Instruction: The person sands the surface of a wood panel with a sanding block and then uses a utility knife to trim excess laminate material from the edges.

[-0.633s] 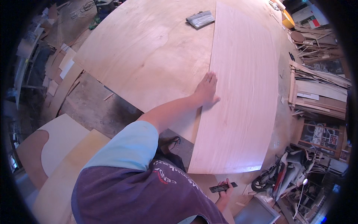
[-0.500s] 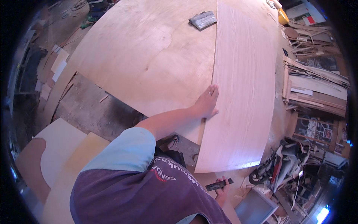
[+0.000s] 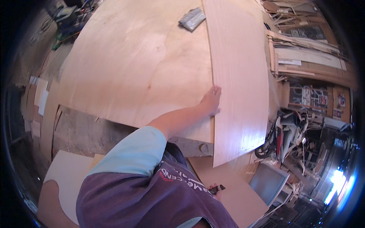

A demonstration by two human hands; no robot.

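My left hand (image 3: 211,101) lies at the left edge of a long pale wood-grain panel (image 3: 240,72), its fingers flat along that edge and its thumb on the panel. Under the panel spreads a large plywood sheet (image 3: 129,60). Low in the view, close to my shirt, my right hand (image 3: 218,194) is closed around a dark, flat tool with a slanted tip (image 3: 217,189). My body partly hides that hand. Farther up, a folded grey packet or cloth (image 3: 192,19) rests on the plywood beside the panel.
A brown board (image 3: 237,193) lies below the panel's near end, with a grey framed panel (image 3: 268,178) beside it. To the right are a motorcycle (image 3: 287,133) and stacked timber (image 3: 308,62). A white curved-cut sheet (image 3: 70,171) lies at lower left.
The view has shifted, so the panel and packet appear farther left. My right hand has drawn closer to my body with the dark tool. My left hand stays at the panel's edge.
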